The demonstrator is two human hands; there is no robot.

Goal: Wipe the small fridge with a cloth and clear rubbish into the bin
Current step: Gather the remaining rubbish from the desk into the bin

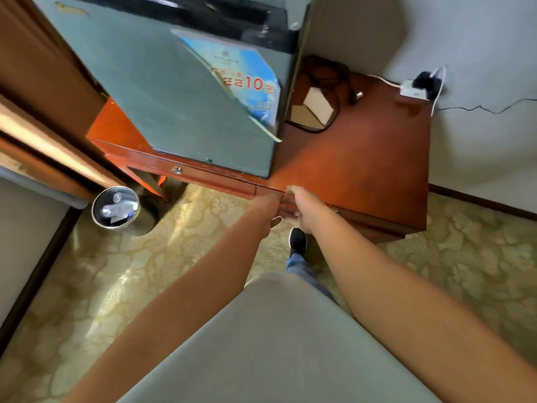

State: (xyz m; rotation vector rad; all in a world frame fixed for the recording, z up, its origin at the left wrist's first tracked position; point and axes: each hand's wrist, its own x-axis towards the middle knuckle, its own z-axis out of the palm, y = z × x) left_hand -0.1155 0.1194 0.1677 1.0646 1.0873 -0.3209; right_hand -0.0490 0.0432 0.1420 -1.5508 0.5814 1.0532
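Grey-green small fridge (pixel 186 94) stands on the worktop's (pixel 363 158) far left corner, beyond my hands. Both meet at the near edge: right hand (pixel 305 210) curled over it, left hand (pixel 271 213) beside; grip unclear. Bin (pixel 116 207) lies floor-left, nearer my left.

Glossy wooden table (pixel 363 158), matt grey fridge (pixel 162 91), patterned carpet (pixel 116 280).

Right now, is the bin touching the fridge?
Apart. The head view shows the bin on the carpet, left of the wooden desk, while the fridge stands up on the desk.
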